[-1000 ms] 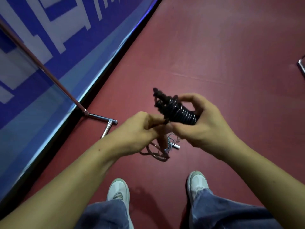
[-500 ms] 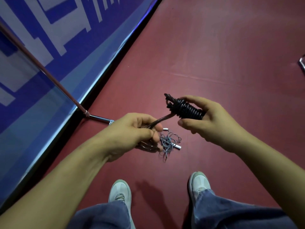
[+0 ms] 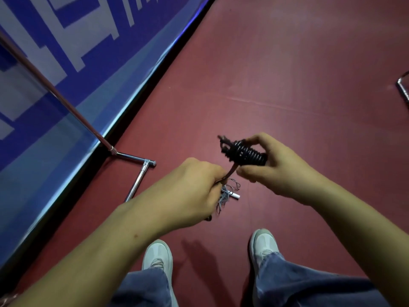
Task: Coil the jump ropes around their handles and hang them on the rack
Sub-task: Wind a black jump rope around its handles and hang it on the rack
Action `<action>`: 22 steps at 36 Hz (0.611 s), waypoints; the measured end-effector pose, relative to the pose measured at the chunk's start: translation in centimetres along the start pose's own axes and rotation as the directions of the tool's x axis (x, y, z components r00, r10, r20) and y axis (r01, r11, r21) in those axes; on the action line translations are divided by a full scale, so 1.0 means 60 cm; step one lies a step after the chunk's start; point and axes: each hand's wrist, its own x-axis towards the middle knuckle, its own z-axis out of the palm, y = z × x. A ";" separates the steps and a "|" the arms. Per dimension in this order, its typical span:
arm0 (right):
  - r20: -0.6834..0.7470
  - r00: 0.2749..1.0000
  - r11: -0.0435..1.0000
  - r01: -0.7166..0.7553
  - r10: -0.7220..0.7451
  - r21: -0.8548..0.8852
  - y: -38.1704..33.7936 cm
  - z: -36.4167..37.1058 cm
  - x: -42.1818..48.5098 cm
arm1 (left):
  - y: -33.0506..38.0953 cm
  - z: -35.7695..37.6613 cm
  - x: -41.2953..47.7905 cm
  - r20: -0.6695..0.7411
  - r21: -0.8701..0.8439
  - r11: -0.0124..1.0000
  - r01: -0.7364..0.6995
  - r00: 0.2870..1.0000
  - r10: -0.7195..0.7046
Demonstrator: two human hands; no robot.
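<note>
far left of the fingers, the chrome rack (image 3: 132, 157) stands on the red floor (image 3: 287, 85) by the blue wall (image 3: 93, 69). left hand (image 3: 190, 191) now, fingers (image 3: 212, 173) curled and clamped on the loose tail (image 3: 232, 171), which runs taut up to the right. just below those fingers a grey jump rope (image 3: 224, 194) lies tangled on the floor. right hand (image 3: 281, 169) pinches the black jump rope (image 3: 245, 152), coiled tight round its handles, thumb under, forefinger over.
</note>
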 end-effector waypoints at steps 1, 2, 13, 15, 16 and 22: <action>0.015 1.000 0.995 0.019 -0.018 -0.100 0.003 0.003 0.000 | -0.003 -0.004 -0.001 -0.007 0.045 0.999 -0.013 1.000 0.014; 0.029 0.999 0.979 0.037 -0.032 -0.198 0.006 0.008 0.000 | -0.005 -0.008 -0.001 -0.020 0.083 0.996 -0.029 0.999 0.030; 0.408 0.913 0.785 0.259 -0.008 -0.563 -0.011 0.021 -0.019 | -0.035 -0.041 0.012 -0.051 0.086 0.996 -0.022 0.998 0.026; 0.468 0.884 0.814 0.281 -0.012 -0.509 -0.019 0.021 -0.026 | -0.044 -0.041 0.017 -0.050 0.034 0.998 -0.058 0.997 0.059; 0.507 0.862 0.846 0.285 -0.021 -0.450 -0.021 0.023 -0.031 | -0.052 -0.042 0.020 -0.080 0.025 0.997 -0.080 0.993 0.081; 0.561 0.805 0.977 0.212 -0.194 0.034 -0.051 0.048 -0.057 | -0.074 -0.031 0.035 -0.151 -0.109 0.993 0.035 0.987 -0.051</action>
